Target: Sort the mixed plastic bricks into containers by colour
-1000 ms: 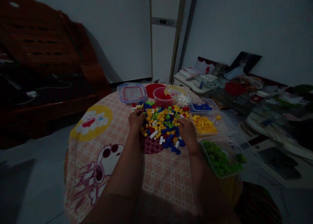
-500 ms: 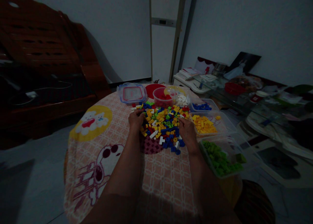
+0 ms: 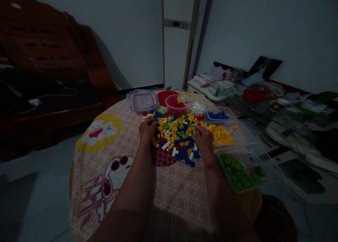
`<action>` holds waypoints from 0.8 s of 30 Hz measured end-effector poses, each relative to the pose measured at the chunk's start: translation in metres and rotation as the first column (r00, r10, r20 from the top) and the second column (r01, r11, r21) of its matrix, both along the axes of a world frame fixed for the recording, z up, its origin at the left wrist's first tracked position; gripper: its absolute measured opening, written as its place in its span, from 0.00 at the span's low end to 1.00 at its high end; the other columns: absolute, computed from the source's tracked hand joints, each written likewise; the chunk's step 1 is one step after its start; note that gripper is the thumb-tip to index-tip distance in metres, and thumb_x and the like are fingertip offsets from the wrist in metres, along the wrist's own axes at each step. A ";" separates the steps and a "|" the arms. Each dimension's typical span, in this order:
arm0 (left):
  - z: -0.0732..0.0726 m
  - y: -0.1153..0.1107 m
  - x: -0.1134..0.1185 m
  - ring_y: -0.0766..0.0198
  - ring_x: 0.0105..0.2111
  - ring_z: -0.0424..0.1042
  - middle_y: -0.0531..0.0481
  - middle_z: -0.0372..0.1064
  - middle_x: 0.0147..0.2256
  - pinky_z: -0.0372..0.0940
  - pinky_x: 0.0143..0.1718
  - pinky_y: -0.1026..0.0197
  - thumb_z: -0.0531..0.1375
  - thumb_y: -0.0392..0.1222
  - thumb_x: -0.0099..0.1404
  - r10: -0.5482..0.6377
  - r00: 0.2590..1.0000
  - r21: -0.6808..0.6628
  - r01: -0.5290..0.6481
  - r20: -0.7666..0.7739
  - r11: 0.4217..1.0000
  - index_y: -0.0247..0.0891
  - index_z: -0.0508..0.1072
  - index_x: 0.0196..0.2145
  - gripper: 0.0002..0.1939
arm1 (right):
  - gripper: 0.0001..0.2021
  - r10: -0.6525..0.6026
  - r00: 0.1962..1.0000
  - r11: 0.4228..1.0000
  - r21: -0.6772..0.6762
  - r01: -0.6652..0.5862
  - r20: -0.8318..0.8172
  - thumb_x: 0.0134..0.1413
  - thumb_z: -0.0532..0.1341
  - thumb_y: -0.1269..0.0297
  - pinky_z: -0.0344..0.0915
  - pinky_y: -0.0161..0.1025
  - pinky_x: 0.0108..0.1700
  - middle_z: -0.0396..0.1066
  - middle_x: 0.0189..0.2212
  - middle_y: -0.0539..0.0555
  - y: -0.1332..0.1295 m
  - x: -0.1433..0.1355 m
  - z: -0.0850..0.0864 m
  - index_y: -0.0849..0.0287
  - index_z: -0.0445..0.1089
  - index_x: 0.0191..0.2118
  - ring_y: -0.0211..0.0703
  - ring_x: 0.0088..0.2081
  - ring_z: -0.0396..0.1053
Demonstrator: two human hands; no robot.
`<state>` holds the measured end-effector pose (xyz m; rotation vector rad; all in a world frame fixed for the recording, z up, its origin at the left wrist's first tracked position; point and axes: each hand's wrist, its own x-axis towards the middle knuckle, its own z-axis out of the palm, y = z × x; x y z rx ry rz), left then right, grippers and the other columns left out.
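A heap of mixed toy building bricks [image 3: 174, 129] in yellow, blue, green, red and white lies spread over the round table. At its left edge, my left hand [image 3: 146, 130] has its fingers bent together against the bricks; whatever it grips is hidden. On the right side of the heap, my right hand [image 3: 204, 139] pinches a small white toy brick between thumb and fingertips. Just right of that hand stands a clear box of yellow bricks [image 3: 221, 134]. Nearer me is a clear box of green bricks [image 3: 239, 171].
Behind the heap are a round tub with red bricks [image 3: 177, 110], white bricks [image 3: 195, 107] and a clear box of blue bricks [image 3: 218, 115]. A blue-rimmed lidded container [image 3: 143, 101] sits at the back left. A cluttered glass-topped cabinet [image 3: 232, 90] stands beyond the table at right.
My right hand has shifted slightly right, its fingers pinched at the heap's edge. My left hand has barely moved.
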<state>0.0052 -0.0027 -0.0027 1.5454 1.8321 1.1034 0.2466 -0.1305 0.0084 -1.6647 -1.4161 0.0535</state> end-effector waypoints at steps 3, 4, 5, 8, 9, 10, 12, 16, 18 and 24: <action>0.000 0.000 0.000 0.58 0.42 0.77 0.49 0.80 0.42 0.68 0.46 0.60 0.61 0.41 0.59 0.008 1.000 -0.009 -0.008 0.008 1.000 0.40 0.82 0.45 0.16 | 0.19 -0.111 0.994 0.987 0.119 0.110 0.005 0.60 0.51 0.67 0.69 0.46 0.55 0.79 0.45 0.60 0.001 0.003 0.003 0.58 0.78 0.48 0.49 0.49 0.75; 0.000 0.000 0.000 0.58 0.42 0.77 0.49 0.80 0.42 0.68 0.46 0.60 0.62 0.41 0.59 0.013 1.000 -0.012 -0.013 0.010 1.000 0.40 0.82 0.45 0.16 | 0.20 -0.156 0.988 0.976 0.158 0.152 0.011 0.60 0.51 0.68 0.69 0.47 0.57 0.79 0.46 0.61 0.002 0.005 0.004 0.58 0.77 0.49 0.49 0.50 0.75; 0.000 0.000 0.001 0.58 0.42 0.77 0.49 0.80 0.42 0.68 0.46 0.60 0.61 0.41 0.59 0.015 1.000 -0.012 -0.015 0.014 1.000 0.40 0.82 0.45 0.16 | 0.20 -0.199 0.980 0.962 0.193 0.193 0.014 0.59 0.51 0.68 0.67 0.49 0.58 0.78 0.48 0.62 0.002 0.007 0.005 0.59 0.77 0.50 0.50 0.52 0.73; 0.000 0.000 0.002 0.58 0.42 0.77 0.48 0.80 0.42 0.69 0.45 0.61 0.61 0.40 0.60 0.020 0.999 -0.017 -0.019 0.027 1.000 0.40 0.82 0.46 0.17 | 0.22 -0.293 0.956 0.926 0.249 0.285 -0.004 0.58 0.52 0.67 0.62 0.55 0.63 0.71 0.56 0.66 0.001 0.012 0.007 0.62 0.74 0.54 0.54 0.60 0.67; 0.000 -0.001 0.002 0.58 0.42 0.77 0.48 0.80 0.42 0.69 0.45 0.61 0.61 0.40 0.60 0.024 0.999 -0.020 -0.023 0.029 1.000 0.40 0.82 0.46 0.17 | 0.23 -0.310 0.951 0.921 0.244 0.303 -0.014 0.58 0.52 0.67 0.60 0.56 0.65 0.68 0.59 0.67 0.001 0.014 0.007 0.64 0.73 0.55 0.56 0.62 0.64; 0.000 -0.001 0.002 0.58 0.42 0.77 0.48 0.80 0.43 0.68 0.45 0.61 0.61 0.39 0.60 0.027 0.999 -0.021 -0.026 0.027 0.999 0.39 0.82 0.46 0.17 | 0.23 -0.316 0.949 0.922 0.227 0.313 -0.023 0.58 0.52 0.67 0.58 0.58 0.66 0.65 0.61 0.69 0.001 0.014 0.007 0.65 0.73 0.56 0.57 0.64 0.61; 0.000 0.000 0.002 0.57 0.43 0.77 0.48 0.80 0.43 0.68 0.46 0.60 0.62 0.40 0.60 0.028 0.999 -0.017 -0.027 0.018 0.999 0.39 0.82 0.45 0.16 | 0.24 -0.297 0.954 0.939 0.171 0.299 -0.041 0.58 0.52 0.68 0.56 0.59 0.67 0.63 0.63 0.70 0.001 0.014 0.007 0.66 0.72 0.57 0.59 0.66 0.59; -0.001 0.000 0.002 0.57 0.44 0.77 0.48 0.80 0.44 0.68 0.47 0.60 0.62 0.41 0.60 0.014 1.000 -0.009 -0.014 0.006 1.000 0.40 0.82 0.46 0.17 | 0.24 -0.166 0.985 0.981 0.091 0.169 -0.048 0.58 0.50 0.71 0.58 0.56 0.66 0.70 0.58 0.66 0.003 0.008 0.004 0.63 0.72 0.57 0.55 0.62 0.65; -0.001 0.001 0.001 0.57 0.44 0.77 0.48 0.80 0.44 0.68 0.47 0.60 0.62 0.40 0.60 0.016 1.000 -0.019 -0.016 0.004 1.000 0.40 0.82 0.46 0.17 | 0.23 -0.077 0.997 0.994 0.078 0.079 -0.022 0.59 0.50 0.71 0.61 0.53 0.64 0.73 0.55 0.64 0.003 0.004 0.002 0.61 0.73 0.56 0.52 0.59 0.68; -0.002 0.001 0.001 0.58 0.44 0.77 0.48 0.80 0.44 0.68 0.48 0.61 0.62 0.40 0.61 0.015 1.000 -0.006 -0.015 -0.001 1.000 0.40 0.82 0.46 0.16 | 0.22 0.094 0.995 0.995 -0.031 -0.094 0.008 0.60 0.51 0.70 0.64 0.46 0.62 0.76 0.53 0.60 0.006 -0.005 -0.007 0.59 0.74 0.56 0.48 0.56 0.71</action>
